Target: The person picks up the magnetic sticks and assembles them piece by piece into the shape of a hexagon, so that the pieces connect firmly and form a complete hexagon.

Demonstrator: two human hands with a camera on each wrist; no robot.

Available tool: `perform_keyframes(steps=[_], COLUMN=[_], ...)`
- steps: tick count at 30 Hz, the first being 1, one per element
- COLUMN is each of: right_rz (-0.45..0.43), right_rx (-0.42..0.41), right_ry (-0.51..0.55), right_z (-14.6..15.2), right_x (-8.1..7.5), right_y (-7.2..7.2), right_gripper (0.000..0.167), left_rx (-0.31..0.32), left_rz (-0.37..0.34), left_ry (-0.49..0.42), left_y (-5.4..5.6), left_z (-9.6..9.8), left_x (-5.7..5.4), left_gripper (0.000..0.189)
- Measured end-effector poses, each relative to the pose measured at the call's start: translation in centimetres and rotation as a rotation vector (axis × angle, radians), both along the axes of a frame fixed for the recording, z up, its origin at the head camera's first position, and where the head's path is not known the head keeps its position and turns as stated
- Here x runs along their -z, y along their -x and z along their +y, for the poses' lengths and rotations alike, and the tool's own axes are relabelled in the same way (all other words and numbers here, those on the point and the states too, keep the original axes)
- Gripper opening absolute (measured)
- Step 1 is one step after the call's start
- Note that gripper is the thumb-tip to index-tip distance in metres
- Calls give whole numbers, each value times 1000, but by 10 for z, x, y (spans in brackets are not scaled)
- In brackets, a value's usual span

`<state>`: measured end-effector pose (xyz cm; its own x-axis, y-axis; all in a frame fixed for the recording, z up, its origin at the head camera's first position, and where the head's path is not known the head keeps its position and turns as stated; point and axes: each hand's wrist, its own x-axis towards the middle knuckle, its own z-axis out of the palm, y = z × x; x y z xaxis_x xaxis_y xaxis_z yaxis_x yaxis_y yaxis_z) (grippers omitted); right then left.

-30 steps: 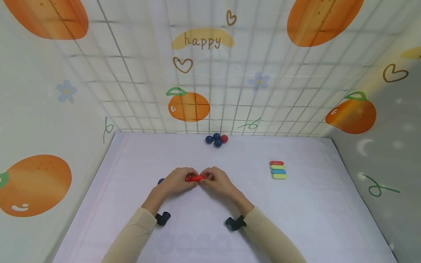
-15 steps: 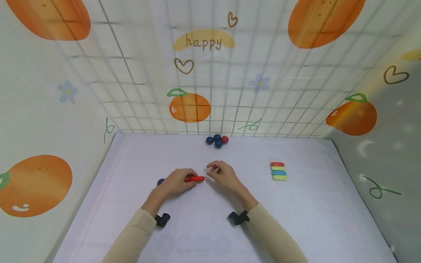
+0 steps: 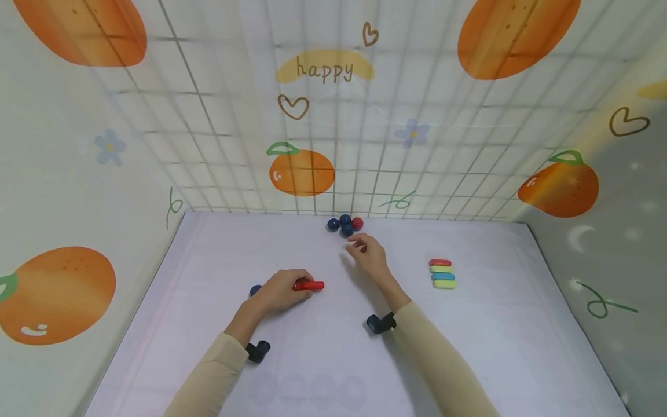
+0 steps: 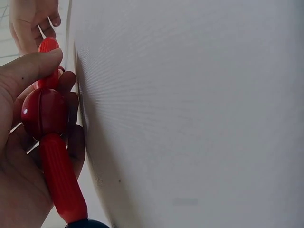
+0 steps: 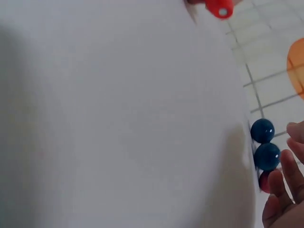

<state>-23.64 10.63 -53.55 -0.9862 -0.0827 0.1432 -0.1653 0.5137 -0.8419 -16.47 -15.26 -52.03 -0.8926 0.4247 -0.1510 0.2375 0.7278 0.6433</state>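
My left hand grips a chain of toy pieces, seen closely in the left wrist view. A dark red ball joins a front red rod, pinched under the thumb, to a rear red rod. At the rear rod's far end sits a dark blue ball, partly cut off by the frame. My right hand holds nothing; its loosely bent fingers hover just in front of a cluster of several balls, with blue balls and one red ball.
To the right, short rods lie in a neat stack of rows: a red rod, a blue rod and yellow-green rods. The white table ends at a printed fabric wall behind the balls.
My right hand has let go of the front red rod and moved away, forward and right, to the balls. My left hand stays in place with the chain.
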Motion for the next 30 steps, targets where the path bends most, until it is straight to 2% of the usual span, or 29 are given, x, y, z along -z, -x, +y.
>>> perform_keyframes(steps=[16,30], right_rz=[-53,-12], right_rx=[161,228], right_ry=[120,-88], right_z=[-10,-25], right_x=[18,24], right_y=[30,37], right_gripper=[37,44], left_rx=[-37,-33], left_rz=[-23,-10], left_ry=[1,2], left_y=[-2,-3], left_z=[0,-1], left_x=[-1,1], left_gripper=[25,25])
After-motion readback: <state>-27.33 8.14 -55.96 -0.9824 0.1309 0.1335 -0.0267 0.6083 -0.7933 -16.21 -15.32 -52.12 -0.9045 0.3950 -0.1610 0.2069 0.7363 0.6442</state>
